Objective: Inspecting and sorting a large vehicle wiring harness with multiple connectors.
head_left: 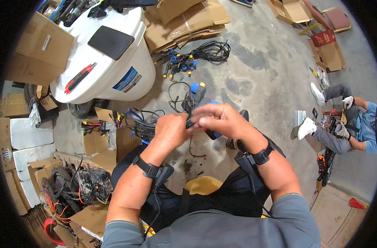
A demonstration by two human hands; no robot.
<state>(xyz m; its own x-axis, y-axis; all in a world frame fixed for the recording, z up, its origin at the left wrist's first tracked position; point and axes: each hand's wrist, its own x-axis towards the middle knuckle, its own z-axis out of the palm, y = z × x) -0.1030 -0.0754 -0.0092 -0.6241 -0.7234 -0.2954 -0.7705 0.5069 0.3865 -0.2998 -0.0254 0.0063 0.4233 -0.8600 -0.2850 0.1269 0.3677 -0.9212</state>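
Note:
Over the floor between my knees, my left hand (172,130) is closed around a bundle of black cable (189,123). My right hand (223,120) is beside it, its fingers reaching across the bundle and slightly smeared by motion; whether they grip anything is unclear. From beyond my fingers stick out a black cable end (198,97) with a yellow plug and a blue connector (194,87). A loop of thin black wire (175,91) hangs to its left. Part of another blue piece shows under my right hand.
More bundled cables lie at the left (141,122) and farther ahead (211,52). A white lidded bucket (149,80) bears a phone (111,42) and red-black pens (79,78). Flattened cardboard (188,27) lies behind it. A co-worker (364,124) in white gloves sits at the right.

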